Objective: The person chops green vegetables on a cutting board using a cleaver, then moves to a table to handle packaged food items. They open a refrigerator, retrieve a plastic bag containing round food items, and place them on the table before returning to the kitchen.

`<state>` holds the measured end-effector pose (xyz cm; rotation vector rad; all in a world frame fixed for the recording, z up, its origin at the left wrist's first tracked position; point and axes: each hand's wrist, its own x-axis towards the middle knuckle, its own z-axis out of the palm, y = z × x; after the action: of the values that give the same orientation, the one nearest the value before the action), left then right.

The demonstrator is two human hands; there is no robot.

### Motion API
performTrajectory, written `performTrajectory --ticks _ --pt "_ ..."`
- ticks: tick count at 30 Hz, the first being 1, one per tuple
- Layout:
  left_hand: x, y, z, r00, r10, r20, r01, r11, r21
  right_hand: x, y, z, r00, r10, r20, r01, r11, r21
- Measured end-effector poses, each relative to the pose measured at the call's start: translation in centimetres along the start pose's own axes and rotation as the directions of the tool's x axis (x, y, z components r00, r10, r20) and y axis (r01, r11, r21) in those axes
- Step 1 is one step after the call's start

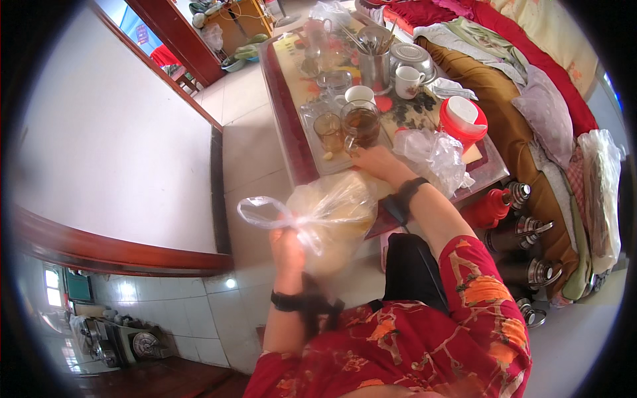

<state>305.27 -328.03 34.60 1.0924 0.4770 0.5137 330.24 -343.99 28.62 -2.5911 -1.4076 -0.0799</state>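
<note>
My left hand (pixel 288 248) grips the knotted neck of a clear plastic bag (pixel 338 199), whose handle loop stands up on the left. The bag bulges with pale yellowish contents that I cannot make out. It hangs at the near edge of the low table (pixel 298 164). My right hand (pixel 374 161) reaches over the tabletop to the handle of a glass mug (pixel 362 124) of brown liquid; whether its fingers grip the handle is unclear. Left of the mug, an amber glass cup (pixel 328 132) stands on a clear tray (pixel 311 149), with a small pale piece (pixel 328 155) beside it.
Crumpled plastic (pixel 430 154) and a red container with a white lid (pixel 463 119) lie right of my right hand. Farther back are white mugs (pixel 409 82), a steel utensil holder (pixel 374 67) and a metal bowl (pixel 413 57). Several vacuum flasks (pixel 527 229) stand beside a draped sofa (pixel 477 84).
</note>
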Motion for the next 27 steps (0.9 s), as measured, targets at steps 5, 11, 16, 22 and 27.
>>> performTrajectory --ticks 5,11,16,22,27 --pt "-0.2 0.2 0.3 1.0 -0.007 -0.029 0.007 1.0 0.004 0.2 -0.2 -0.4 0.997 -0.027 -0.069 0.029 0.999 0.017" --pt "-0.1 0.2 0.3 0.999 -0.01 -0.03 0.01 1.0 0.002 0.9 -0.3 -1.0 0.999 0.022 0.047 -0.022 1.0 -0.006" --pt "0.2 -0.2 -0.4 1.0 -0.027 0.016 0.027 1.0 -0.001 1.3 0.4 -1.1 0.997 0.057 0.044 -0.059 0.998 0.033" --pt "0.5 -0.4 -0.3 1.0 0.013 -0.021 -0.012 0.999 0.037 2.9 3.3 1.0 0.997 0.038 -0.065 -0.043 0.996 -0.08" --pt "0.5 -0.1 0.0 1.0 0.012 -0.01 -0.012 0.999 0.03 3.7 4.8 3.1 0.996 -0.065 -0.055 0.057 0.989 -0.136"
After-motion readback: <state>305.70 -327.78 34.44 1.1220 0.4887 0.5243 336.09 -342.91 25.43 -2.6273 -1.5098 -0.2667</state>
